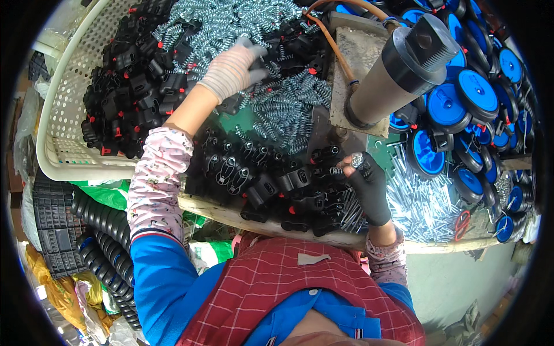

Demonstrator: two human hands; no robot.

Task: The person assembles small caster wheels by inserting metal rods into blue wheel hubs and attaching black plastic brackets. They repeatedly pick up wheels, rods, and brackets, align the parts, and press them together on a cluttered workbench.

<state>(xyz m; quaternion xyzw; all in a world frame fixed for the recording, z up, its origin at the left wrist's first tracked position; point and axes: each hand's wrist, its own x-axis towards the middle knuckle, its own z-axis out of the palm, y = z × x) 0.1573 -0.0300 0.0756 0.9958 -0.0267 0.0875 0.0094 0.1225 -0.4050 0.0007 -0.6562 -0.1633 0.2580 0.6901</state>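
The left hand (229,70), in a pale striped glove, reaches over the heaped springs (228,20) on the far side of the surface (329,237). Its fingers look slightly parted but are blurred, and I cannot tell whether they pinch anything. The right hand (367,187), in a dark glove with bare fingertips, is on the near side, right of the middle. Its thumb and fingers are bent together around small springs (358,160), with coils showing at the fingertips.

A second, looser pile of springs (288,109) lies nearer, to the right of the left hand. Between the two forearms, along the near edge, black plastic parts (262,190) sit crowded together, some bearing upright metal loops. Just left of the right hand, more black parts stand close to its fingertips.

At far left, a cream basket (57,124) with a perforated wall stands beside many black parts with red bits (138,86). Right of the spring piles, a thick metal cylinder (378,83) rises at a tilt from a plate, with an orange hose (334,43) beside it. Loose metal pins (424,202) lie right of the right hand, near a red ring (462,225). Beyond them, blue wheels (478,92) with black rims are piled at the right.
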